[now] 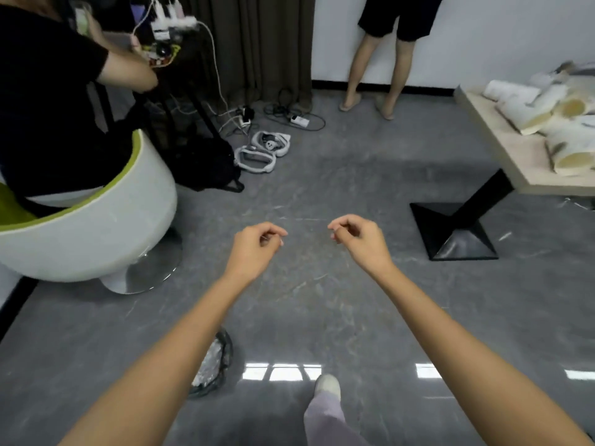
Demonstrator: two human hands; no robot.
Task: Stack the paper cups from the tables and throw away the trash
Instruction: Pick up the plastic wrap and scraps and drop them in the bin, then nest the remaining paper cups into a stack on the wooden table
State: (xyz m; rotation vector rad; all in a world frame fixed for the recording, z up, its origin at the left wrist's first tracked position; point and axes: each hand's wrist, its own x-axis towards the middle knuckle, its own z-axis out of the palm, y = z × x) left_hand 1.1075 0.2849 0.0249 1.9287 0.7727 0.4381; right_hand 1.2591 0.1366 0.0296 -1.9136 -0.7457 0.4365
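Both hands hold nothing that I can make out. The left hand [257,243] and the right hand [357,238] are stretched out over the grey floor [322,188], near each other but apart. Their fingers are loosely curled, each thumb close to its forefinger, with nothing pinched between them.

The paper cups [528,114] are well beyond the right hand, up and off to its right. They lie on their sides on the pale desk [515,162], white outside and yellowish inside. Some look nested into short runs, but that corner is too blurred to count them or to say how many are joined. I would not call it one tidy stack.

Back toward the person, under the left forearm, stands a trash bin [214,365] with a dark liner. Something pale and crumpled shows inside it, and the arm hides the rest.

By my reckoning most of the job is left. The cups on that desk have yet to be gathered into one stack, and whatever is trash there has yet to be carried to the bin. With empty hands pointed that way, walking over to the desk looks like the step in hand.
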